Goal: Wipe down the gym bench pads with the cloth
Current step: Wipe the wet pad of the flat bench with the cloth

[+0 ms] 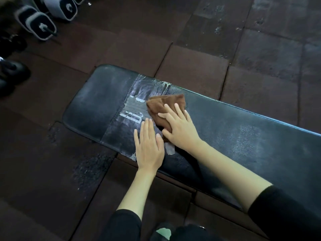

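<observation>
Cloth (pixel 166 105), brown and bunched, is pressed down by the right hand (pixel 180 126), whose fingers are spread straight across it, so it is pinned under the palm and not clutched. The left hand (pixel 149 145) is laid flat just beside it, fingers straight and close together, with nothing held; its thumb is set near the right thumb at the cloth's near edge. Both hands are rested on the black counter pad (pixel 243 129), close to its rounded end, and the cloth is placed at the edge of a worn band (pixel 135 108) where cracked covering and broken white lettering can be seen. Dull grey smears are shown farther along the pad towards the right. Black sleeves (pixel 286 214) are worn on both forearms. The counter is surrounded by a floor of dark rubber tiles (pixel 191 49), scuffed white in places. Grey-and-black dumbbells (pixel 40 23) are lined up on the floor at the upper left, well apart from the pad.
</observation>
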The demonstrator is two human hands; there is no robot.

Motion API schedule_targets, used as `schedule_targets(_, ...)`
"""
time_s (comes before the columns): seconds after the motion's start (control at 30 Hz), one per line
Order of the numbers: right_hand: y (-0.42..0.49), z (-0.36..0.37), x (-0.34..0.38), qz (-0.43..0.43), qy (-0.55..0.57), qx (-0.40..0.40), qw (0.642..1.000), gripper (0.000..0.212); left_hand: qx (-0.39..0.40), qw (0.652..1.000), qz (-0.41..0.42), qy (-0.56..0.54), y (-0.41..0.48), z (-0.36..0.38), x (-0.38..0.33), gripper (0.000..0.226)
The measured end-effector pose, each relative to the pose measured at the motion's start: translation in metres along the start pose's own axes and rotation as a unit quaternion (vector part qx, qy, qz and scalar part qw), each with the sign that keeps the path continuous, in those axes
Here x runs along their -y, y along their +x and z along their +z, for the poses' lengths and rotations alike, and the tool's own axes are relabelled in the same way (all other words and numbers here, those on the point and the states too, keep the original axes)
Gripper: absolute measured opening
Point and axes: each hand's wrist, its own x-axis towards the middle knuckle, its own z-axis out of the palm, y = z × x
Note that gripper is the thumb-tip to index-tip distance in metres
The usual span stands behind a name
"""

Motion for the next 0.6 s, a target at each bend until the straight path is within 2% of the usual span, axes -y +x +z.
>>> schedule_targets(0.1,0.007,-0.013,-0.03,0.042,0.001,-0.024,0.999,0.061,0.001,1.0,-0.002,0.003,0.002,0.0,-0.001,0.058)
schedule_targets(0.23,0.018,-0.028,-0.062,0.193,0.046,-0.085,0.976,0.052,0.013,1.0,0.005,0.026,0.002,0.001,0.0,0.058)
schedule_targets(0.3,0.019,-0.029,-0.059,0.232,0.056,-0.103,0.966,0.052,0.014,0.999,0.006,0.032,0.001,0.001,0.001,0.058)
schedule_targets(0.37,0.009,-0.027,-0.052,0.212,0.05,-0.091,0.972,0.052,0.016,0.999,0.009,0.03,-0.001,0.001,0.001,0.059)
schedule_targets(0.53,-0.048,-0.026,-0.058,0.038,0.015,-0.011,0.999,0.057,0.012,0.999,0.002,0.042,0.002,0.002,-0.002,0.061)
schedule_targets(0.6,-0.065,-0.032,-0.074,0.006,0.009,0.016,1.0,0.057,0.018,0.999,-0.006,0.048,0.002,0.003,-0.006,0.062)
